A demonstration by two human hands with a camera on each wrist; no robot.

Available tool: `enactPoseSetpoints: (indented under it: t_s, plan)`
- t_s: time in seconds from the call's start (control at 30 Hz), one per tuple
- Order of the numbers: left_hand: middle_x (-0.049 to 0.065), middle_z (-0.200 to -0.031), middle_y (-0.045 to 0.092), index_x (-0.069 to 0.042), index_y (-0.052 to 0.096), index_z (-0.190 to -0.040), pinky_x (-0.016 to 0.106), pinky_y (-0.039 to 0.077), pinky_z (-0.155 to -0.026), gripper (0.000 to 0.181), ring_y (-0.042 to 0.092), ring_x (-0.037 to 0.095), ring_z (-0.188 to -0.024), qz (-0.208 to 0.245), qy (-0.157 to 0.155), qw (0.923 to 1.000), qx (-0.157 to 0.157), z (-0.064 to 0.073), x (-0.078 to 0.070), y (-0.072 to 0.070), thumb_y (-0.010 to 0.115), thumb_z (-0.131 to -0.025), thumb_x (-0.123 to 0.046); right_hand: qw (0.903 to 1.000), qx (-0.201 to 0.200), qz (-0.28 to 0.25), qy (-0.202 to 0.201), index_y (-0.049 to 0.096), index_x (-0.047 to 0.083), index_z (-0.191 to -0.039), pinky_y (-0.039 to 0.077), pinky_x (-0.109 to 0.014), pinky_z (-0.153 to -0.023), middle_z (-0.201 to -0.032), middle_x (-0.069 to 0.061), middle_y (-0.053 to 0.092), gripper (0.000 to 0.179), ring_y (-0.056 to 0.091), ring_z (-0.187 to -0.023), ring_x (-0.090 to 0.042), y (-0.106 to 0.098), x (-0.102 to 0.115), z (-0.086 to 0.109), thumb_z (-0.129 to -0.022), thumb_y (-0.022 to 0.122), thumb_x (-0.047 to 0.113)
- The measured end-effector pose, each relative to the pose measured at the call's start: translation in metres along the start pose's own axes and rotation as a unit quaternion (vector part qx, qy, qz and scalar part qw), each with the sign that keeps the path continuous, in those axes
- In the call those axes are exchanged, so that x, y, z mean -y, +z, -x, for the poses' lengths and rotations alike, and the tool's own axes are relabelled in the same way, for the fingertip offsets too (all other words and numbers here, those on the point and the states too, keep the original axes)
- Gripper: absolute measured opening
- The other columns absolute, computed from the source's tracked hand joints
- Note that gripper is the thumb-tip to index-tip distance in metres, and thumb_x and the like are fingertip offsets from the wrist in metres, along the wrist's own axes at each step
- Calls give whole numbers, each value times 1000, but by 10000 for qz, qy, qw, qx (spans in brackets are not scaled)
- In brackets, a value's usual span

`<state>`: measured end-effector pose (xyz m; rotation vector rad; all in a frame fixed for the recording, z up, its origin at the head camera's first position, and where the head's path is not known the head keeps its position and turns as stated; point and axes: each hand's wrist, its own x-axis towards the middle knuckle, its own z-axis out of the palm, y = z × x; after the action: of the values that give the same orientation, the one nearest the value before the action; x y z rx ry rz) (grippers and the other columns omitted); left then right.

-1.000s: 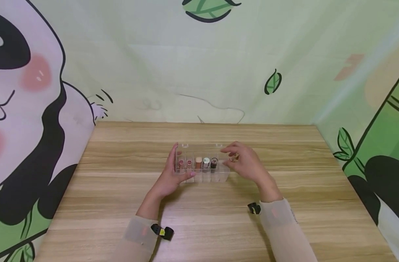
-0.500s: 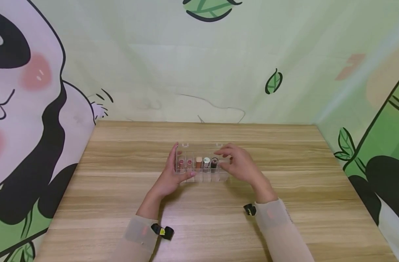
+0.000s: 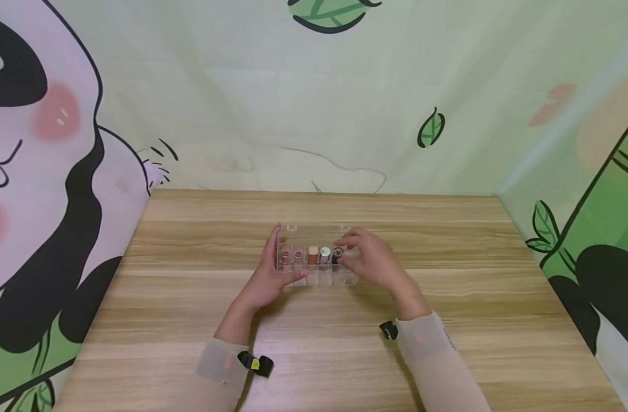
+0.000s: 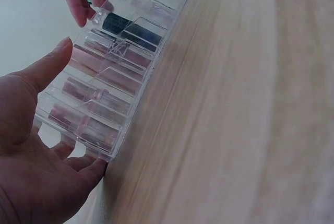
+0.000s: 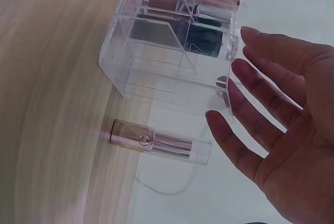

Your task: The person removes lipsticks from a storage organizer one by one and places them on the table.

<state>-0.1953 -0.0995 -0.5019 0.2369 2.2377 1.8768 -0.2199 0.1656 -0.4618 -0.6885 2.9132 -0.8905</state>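
A clear compartmented lipstick organizer (image 3: 321,278) stands on the table, its left end gripped by the left hand (image 3: 262,280), thumb along the front. From left to right it contains two pink-topped lipsticks (image 3: 292,258), a brown-orange lipstick (image 3: 312,256), a silver-topped lipstick (image 3: 324,256) and a black lipstick (image 5: 204,41). Around the black lipstick's top hovers the right hand (image 3: 375,260), thumb and fingers spread apart. In the right wrist view its thumb lies close to that top; contact is unclear. The rightmost compartment appears vacant.
Beside the organizer's right end, a clear-capped pinkish lipstick (image 5: 167,144) stands upright on the table; the right hand hides it in the head view. The wooden table (image 3: 190,240) backs onto a panda-printed cloth (image 3: 241,114).
The right hand has moved left, from the organizer's right end to above the black lipstick. The left hand and organizer have stayed in place.
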Motion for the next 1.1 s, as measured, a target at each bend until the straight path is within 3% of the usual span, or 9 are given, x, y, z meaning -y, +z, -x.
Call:
enactPoseSetpoints:
  t_s: [0.7,1.1]
  plan:
    - [24,-171,18,-28,0,-173,65,15,-128,120,21,48,-158,37,-34,10000,24,-1,1,-1,86,-91,-10,9993,-25,349,108,77,9,-129,58,-49,-95,-119,-5,70,36,70,-111,-29,11,3,-4,-94,83,15]
    - [24,-172,17,-29,-1,-173,65,16,-128,121,19,49,-159,34,-47,10000,54,-1,2,-1,86,-91,-10,9992,-107,244,297,80,10,-122,56,-49,-94,-118,-5,71,30,70,-108,-27,15,6,-5,-93,85,12]
